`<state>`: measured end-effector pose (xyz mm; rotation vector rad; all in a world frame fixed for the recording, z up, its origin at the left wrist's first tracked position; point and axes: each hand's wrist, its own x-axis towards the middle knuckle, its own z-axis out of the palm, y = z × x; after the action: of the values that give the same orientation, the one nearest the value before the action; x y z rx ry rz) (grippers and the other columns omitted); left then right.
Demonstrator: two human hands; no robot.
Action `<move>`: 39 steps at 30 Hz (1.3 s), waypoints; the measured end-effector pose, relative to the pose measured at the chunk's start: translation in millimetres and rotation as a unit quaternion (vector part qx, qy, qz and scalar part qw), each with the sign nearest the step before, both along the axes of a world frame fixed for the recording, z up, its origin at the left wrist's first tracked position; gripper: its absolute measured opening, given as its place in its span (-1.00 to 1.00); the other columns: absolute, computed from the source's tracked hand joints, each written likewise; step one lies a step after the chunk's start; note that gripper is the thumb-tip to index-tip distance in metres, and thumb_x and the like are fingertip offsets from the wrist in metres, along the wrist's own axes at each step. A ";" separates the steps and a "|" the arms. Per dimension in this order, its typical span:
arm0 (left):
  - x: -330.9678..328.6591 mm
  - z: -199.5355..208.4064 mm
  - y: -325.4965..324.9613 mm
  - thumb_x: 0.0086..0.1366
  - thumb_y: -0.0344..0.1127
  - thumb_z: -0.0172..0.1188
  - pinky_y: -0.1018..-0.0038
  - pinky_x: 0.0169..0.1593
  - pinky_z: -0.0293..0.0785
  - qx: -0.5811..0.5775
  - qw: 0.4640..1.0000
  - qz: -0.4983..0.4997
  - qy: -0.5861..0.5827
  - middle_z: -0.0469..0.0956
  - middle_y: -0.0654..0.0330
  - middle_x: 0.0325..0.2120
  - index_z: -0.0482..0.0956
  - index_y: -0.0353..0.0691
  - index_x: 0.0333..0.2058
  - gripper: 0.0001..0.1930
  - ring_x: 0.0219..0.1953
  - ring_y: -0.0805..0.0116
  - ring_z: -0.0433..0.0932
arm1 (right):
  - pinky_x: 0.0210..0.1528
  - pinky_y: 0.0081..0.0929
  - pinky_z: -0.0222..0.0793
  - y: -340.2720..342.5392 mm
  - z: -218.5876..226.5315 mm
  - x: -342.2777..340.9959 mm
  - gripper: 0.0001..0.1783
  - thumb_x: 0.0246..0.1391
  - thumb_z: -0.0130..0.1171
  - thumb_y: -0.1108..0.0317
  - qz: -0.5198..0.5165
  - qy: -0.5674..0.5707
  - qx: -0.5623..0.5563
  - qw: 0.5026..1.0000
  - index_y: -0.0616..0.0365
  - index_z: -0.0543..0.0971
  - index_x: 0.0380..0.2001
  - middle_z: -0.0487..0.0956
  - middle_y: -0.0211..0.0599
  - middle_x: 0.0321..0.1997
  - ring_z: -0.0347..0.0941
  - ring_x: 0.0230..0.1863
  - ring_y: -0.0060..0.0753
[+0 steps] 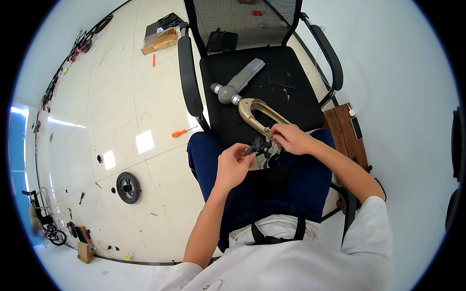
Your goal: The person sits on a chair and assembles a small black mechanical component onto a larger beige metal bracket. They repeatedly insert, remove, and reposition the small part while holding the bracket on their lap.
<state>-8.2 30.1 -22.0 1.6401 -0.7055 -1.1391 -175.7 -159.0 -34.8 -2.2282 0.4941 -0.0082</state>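
Note:
My left hand [234, 166] pinches a small black mechanical part [260, 146], shaped like a brake caliper, above my lap. To its right, my right hand [292, 139] is closed, fingertips pressed together beside the lower end of a gold fork [248, 107]. What those fingers hold, if anything, is hidden. The fork lies slanted on the black chair seat [218, 72], its two legs toward me. A grey frame piece [247, 73] with a rounded joint adjoins the fork's upper end.
A hex key [281, 84] and a small metal piece [287, 94] lie on the seat. Left on the tiled floor are an orange-handled screwdriver [179, 133], a small black wheel [128, 187] and a cardboard box [160, 42]. A wooden box [345, 136] stands right, by the wall.

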 end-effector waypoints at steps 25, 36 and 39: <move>1.2 -3.2 1.4 0.22 -0.45 0.29 0.54 -0.32 0.59 -0.003 1.000 -0.002 -0.026 0.67 0.11 -0.48 0.61 -0.42 -0.23 -0.82 -0.45 0.46 0.68 | -0.23 -0.22 0.44 6.0 -21.9 26.8 -0.68 0.00 0.39 0.25 -0.124 0.080 -0.051 0.988 0.28 0.57 -0.31 0.60 -0.05 -0.44 0.56 -0.31 0.01; -0.1 -1.9 2.4 0.27 -0.51 0.26 0.56 -0.30 0.60 0.004 1.000 0.007 -0.009 0.64 0.14 -0.46 0.58 -0.45 -0.21 -0.85 -0.43 0.49 0.64 | -0.24 -0.36 0.50 -75.7 9.2 35.9 -0.71 -0.11 0.37 0.42 -0.035 0.152 -0.072 0.985 0.32 0.69 -0.27 0.66 -0.06 -0.43 0.63 -0.35 -0.17; 0.4 0.1 1.8 0.27 -0.51 0.25 0.56 -0.29 0.60 0.001 1.000 0.007 -0.018 0.64 0.14 -0.46 0.58 -0.45 -0.21 -0.85 -0.43 0.49 0.63 | -0.31 -0.34 0.46 -91.5 1.9 30.0 -0.72 -0.12 0.37 0.42 -0.056 0.119 -0.142 0.981 0.31 0.70 -0.27 0.61 -0.08 -0.51 0.56 -0.45 -0.17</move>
<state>-7.8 31.9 -21.9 1.6677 -0.7156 -1.1029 -145.7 -250.5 -32.9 -2.4922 0.7900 0.1387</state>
